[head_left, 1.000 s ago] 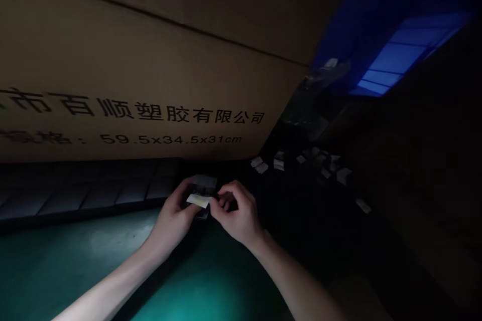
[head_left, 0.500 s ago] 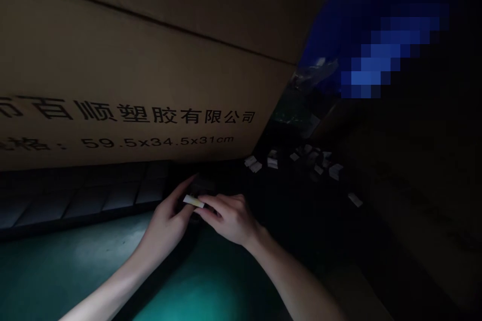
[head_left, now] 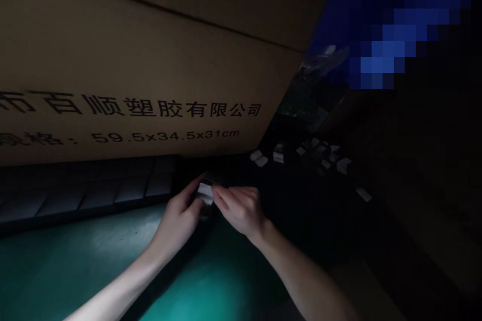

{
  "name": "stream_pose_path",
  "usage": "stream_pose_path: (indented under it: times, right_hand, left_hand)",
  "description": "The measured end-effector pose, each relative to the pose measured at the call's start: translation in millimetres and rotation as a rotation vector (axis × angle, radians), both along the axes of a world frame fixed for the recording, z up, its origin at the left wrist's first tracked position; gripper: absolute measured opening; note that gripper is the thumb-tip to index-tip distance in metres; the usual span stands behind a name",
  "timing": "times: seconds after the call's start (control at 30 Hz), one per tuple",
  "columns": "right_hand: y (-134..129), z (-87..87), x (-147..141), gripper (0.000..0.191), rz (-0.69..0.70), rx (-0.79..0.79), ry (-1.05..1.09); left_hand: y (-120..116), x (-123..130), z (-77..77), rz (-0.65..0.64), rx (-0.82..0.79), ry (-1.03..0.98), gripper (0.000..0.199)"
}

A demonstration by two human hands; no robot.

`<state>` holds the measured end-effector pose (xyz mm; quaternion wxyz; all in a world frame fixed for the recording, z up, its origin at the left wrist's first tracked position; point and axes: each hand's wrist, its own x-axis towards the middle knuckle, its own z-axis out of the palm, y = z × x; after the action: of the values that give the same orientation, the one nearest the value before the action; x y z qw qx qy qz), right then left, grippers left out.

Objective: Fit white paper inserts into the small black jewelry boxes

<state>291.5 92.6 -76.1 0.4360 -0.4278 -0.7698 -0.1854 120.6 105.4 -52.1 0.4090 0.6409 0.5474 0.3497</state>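
Observation:
Near the centre, my left hand (head_left: pixel 181 218) is closed around a small dark, glossy object (head_left: pixel 205 213), possibly a see-through case; its outline is mostly lost in the gloom. A small white folded paper slip (head_left: pixel 205 192) lies against this object, with my left thumb just below it. My right hand (head_left: pixel 241 206) pinches the slip's right edge between thumb and fingertips, the other fingers curled in. Whether the slip is inside the dark object or only on top of it, I cannot tell.
A large cardboard carton (head_left: pixel 150 70) with black print stands behind my hands. Left of them is a row of dark square-faced pieces (head_left: pixel 130 188) on the green tabletop (head_left: pixel 196 286). Several white slips (head_left: pixel 343 165) lie scattered on the right, near crumpled clear plastic (head_left: pixel 324 62).
The white slip has turned from a narrow, edge-on strip to show its broader face. My right fingers have shifted to its right edge. The view has moved slightly.

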Motion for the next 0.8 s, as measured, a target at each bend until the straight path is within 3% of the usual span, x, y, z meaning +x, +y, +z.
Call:
stream_pose_path:
  times: [0.23,0.5,0.63,0.8]
  right_hand:
    - [-3.6,0.2,-9.4,0.032,-0.129,-0.022,-0.062]
    - [-6.1,-0.2,-7.5,0.011,-0.085,-0.033,-0.083]
    - [-4.8,2.0,-6.6,0.005,-0.075,-0.044,0.068]
    - [0.3,3.1,-6.2,0.042,-0.003,-0.266,0.394]
  left_hand:
    - [1.9,-0.1,-9.9,-0.017,0.109,0.057,0.060]
    - [-1.7,3.2,-2.3,-0.051,0.120,0.063,0.065]
    - [-1.3,1.3,-1.4,-0.056,0.130,0.062,0.064]
    - [0.8,-1.9,-0.5,-0.066,0.125,0.091,0.065]
